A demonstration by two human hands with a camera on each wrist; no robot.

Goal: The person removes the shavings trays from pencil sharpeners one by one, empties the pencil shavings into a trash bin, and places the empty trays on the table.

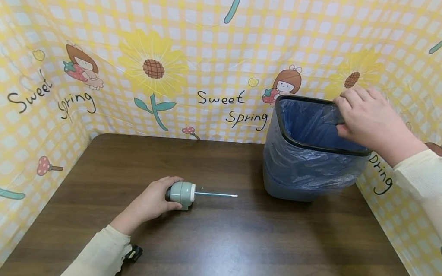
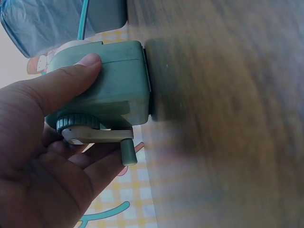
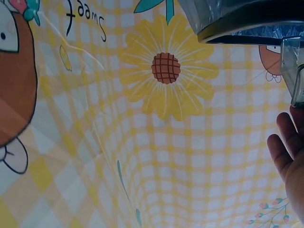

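Toward 7 o'clock on the brown table (image 1: 235, 252), a cream sleeve (image 1: 99, 254) with a dark device (image 1: 134, 253) at its wrist leads to the left hand (image 1: 158, 199). Its fingers are spread just wide enough to span a green pencil sharpener (image 1: 181, 194) and curl round its crank end, the thumb along one side. The sharpener is at the table, left of the middle and nearer than the bin, its long axis running from 9 to 3 o'clock. The crank (image 2: 102, 136) faces 9 o'clock, toward the palm, and the white mouth (image 1: 193, 193) faces 3. From that mouth a teal pencil (image 1: 214, 194) juts straight on along the same line, its pale end at 3 o'clock, well apart from the bin.

From the pencil's end, a grey bin (image 1: 285, 188) stands upright at 2 o'clock, lined with a bluish bag (image 1: 316, 167). Over its opening the right hand (image 1: 370, 117) reaches in from 4 o'clock, fingers bent and nearly closed, pinching a clear plastic piece (image 3: 289, 71). Behind, a checked yellow cloth (image 1: 219, 60) with sunflowers hangs at 12 o'clock.
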